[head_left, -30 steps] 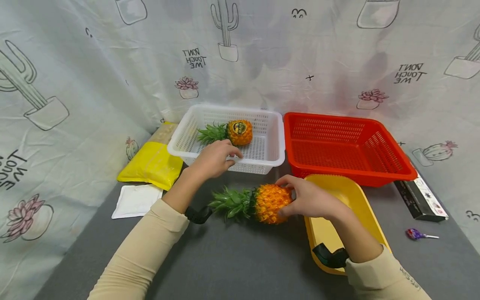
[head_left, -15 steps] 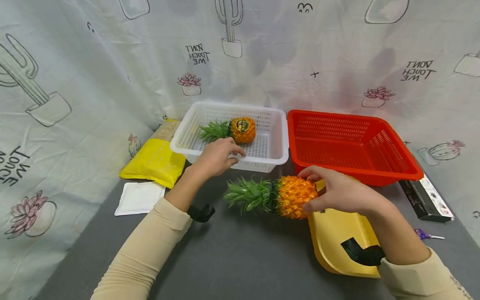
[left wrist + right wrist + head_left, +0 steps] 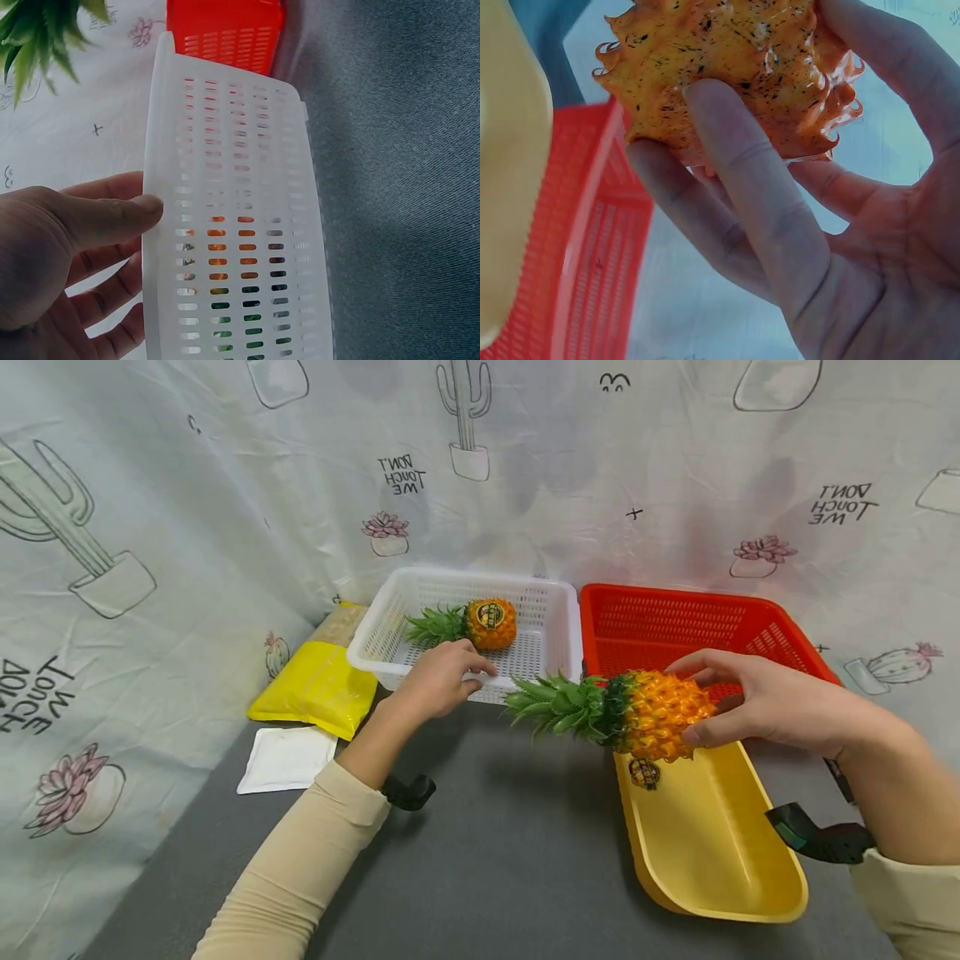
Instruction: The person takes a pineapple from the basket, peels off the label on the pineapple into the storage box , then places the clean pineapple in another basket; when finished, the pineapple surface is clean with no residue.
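Right hand: the right hand [image 3: 772, 703] has its fingers [image 3: 742, 195] curled round the base end of the orange plastic pineapple with green leaves [image 3: 645, 714], gripping it from the right.
Held pineapple: it lies on its side in the air, leaves pointing left, above the far end of the yellow plastic tray and the near rim of the red basket, clear of the counter.
Left hand: the left hand [image 3: 438, 677] holds the near rim of the white slotted plastic basket [image 3: 558, 635], thumb [image 3: 112, 217] on the outside wall and the fingers curled over into the inside.
White basket: it stands at the far middle of the grey counter [image 3: 480, 852] and holds a second, smaller orange pineapple with a round label [image 3: 480, 622], lying on its side with leaves to the left.
Red slotted plastic basket: the red basket [image 3: 750, 610] stands just right of the white one, their walls touching or nearly so; nothing shows inside it.
Yellow plastic tray: the tray [image 3: 712, 843] lies near right, with a small round sticker [image 3: 645, 772] at its far end.
Left of the baskets: a yellow plastic bag [image 3: 318, 685], and nearer, a flat white packet [image 3: 285, 758].
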Motion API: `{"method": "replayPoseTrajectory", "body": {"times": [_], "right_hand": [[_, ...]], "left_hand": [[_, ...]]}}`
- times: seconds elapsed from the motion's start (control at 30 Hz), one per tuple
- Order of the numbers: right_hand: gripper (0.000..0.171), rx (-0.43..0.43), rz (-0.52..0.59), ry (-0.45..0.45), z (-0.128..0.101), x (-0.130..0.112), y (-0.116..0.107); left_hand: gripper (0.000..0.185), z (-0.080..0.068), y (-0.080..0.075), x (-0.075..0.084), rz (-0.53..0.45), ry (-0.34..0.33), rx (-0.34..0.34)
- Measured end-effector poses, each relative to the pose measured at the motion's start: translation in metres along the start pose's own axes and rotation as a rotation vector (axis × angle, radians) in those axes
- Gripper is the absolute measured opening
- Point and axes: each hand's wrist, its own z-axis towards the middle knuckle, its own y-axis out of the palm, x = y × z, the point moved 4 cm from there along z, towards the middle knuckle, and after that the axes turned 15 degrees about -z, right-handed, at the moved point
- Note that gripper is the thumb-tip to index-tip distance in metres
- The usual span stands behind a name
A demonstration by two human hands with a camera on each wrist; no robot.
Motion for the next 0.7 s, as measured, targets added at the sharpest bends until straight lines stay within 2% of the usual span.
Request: {"method": "replayPoseTrajectory", "body": {"times": [0.2,0.53,0.7], "right_hand": [[0.071,-0.013,0.027,0.035,0.001,0.016,-0.013],[0.077,-0.037,0.214,0.068,0.013,0.044,-0.03],[0.078,-0.022,0.209,0.116,0.017,0.06,-0.037]], "left_hand": [[0.028,0.0,0.001,0.001,-0.004,-0.021,0.005],[0.027,0.001,0.001,-0.001,-0.019,-0.025,-0.004],[0.028,0.002,-0.001,-0.002,-0.031,-0.004,0.005]]}}
